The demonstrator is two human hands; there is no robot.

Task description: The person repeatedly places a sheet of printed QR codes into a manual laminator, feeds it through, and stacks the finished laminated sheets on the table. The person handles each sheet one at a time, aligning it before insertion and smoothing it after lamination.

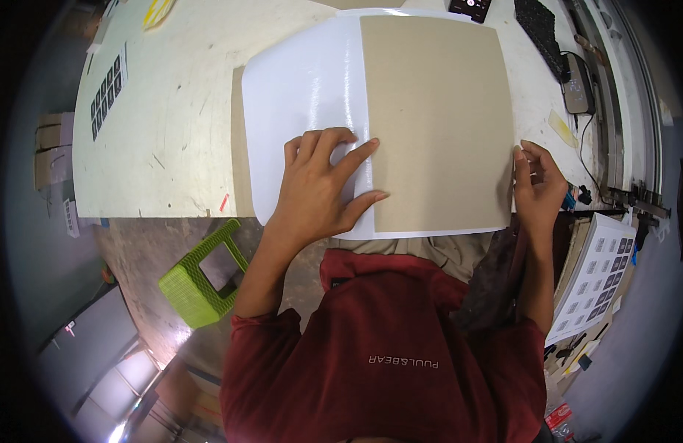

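Note:
A rectangular grey-brown cardboard sheet [441, 122] lies over a larger glossy white sheet [301, 92], whose left part is uncovered. White margins show along the cardboard's top and bottom. My left hand [318, 181] is open, fingers spread over the white sheet. Its index fingertip and thumb tip touch the cardboard's left edge, wide apart. At the right edge, my right hand [540, 181] has bent fingers with the thumb close to them, closed at the cardboard's border. Under the white sheet, a strip of another brown board [241, 148] sticks out on the left.
The white table [171, 111] carries a printed sheet [109, 96] at left. A phone [470, 7], a dark flat piece [537, 33] and a digital clock [577, 85] with a cable lie at far right. A green stool [201, 277] stands left below; stacked printed sheets [596, 277] are right.

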